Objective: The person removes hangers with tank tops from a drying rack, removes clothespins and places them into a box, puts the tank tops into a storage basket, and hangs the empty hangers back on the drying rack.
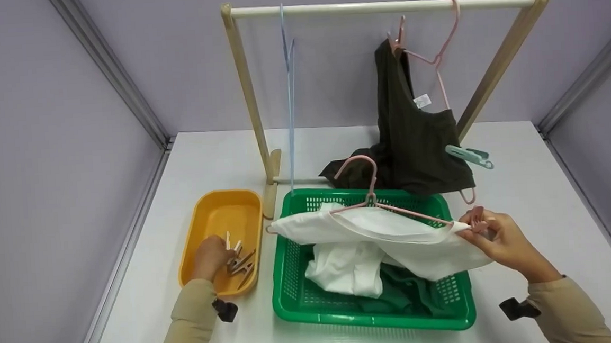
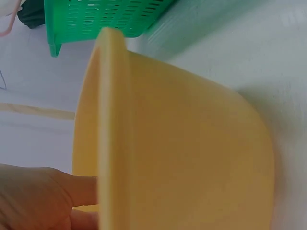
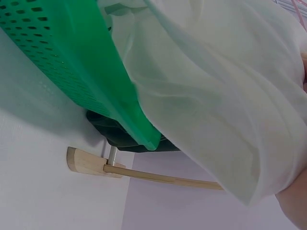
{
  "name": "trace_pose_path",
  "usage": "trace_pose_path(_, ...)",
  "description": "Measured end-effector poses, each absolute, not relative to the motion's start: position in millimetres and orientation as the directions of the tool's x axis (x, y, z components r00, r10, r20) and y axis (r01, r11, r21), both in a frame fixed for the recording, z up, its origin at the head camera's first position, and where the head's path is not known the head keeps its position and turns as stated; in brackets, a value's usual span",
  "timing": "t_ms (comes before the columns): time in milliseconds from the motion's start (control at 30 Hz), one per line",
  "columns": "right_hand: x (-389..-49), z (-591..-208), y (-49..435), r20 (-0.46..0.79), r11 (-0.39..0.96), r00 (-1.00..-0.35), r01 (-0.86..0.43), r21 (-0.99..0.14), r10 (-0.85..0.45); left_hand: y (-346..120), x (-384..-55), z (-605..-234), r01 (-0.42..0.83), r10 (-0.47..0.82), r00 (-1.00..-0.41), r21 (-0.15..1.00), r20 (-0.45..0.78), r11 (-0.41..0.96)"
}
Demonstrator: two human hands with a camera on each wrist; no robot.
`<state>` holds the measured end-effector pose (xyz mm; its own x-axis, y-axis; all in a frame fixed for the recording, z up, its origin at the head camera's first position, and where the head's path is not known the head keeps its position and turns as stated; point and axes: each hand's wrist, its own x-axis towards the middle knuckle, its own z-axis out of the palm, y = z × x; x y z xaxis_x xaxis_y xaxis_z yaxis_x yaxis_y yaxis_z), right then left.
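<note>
A rack [image 1: 338,9] with wooden legs stands at the upper middle of the frame. A blue hanger [image 1: 290,103] hangs near its left end. Right of centre hangs a dark garment [image 1: 426,143] with a white tag [image 1: 422,100] and, at its right edge, a teal clip [image 1: 466,155]. Pale walls [image 1: 46,182] fill the left, top and right; metal strips [image 1: 119,82] line the corners behind the white table [image 1: 518,179].

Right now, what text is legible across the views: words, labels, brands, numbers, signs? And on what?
None readable.
White tag on the hanging dark garment: too small and blurred to read; can't tell what, if anything, is printed on it.
No lettering shows on the white garment, pink clip, green basket or yellow tub.
</note>
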<state>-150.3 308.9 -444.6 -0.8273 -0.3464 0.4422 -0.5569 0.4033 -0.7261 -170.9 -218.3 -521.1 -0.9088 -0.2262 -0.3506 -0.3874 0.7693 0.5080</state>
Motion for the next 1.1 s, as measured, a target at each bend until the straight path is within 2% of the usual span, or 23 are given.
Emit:
trace_pose_path(233,-151,-444,308,0.458,0.403,-0.817,-0.573,-0.714,-0.350,-210,-171,-511,-0.337,-0.194,-0.931,0.521,-0.310,0.784)
trace_pose_path(533,-149,-444,308,0.449,0.396,-0.824,-0.562,-0.726,-0.346,-187,-172,-498,-0.179,-0.099,-0.984,0.729,-0.151,0.661)
trace_pose_path(667,-148,-445,308,0.448,0.405,-0.828,-0.557,-0.725,-0.337,-177,-171,-491,-0.110,-0.055,-0.994,0.785,-0.097,0.609)
trace_pose_path(833,-148,-445,308,0.443,0.400,-0.831,-0.552,-0.731,-0.337,-169,-170,-484,-0.047,-0.016,-0.999,0.811,-0.047,0.583)
trace_pose_path(1100,-147,-445,308,0.448,0.400,-0.826,-0.559,-0.726,-0.341,-164,-166,-482,-0.013,0.008,-1.000,0.841,-0.021,0.541)
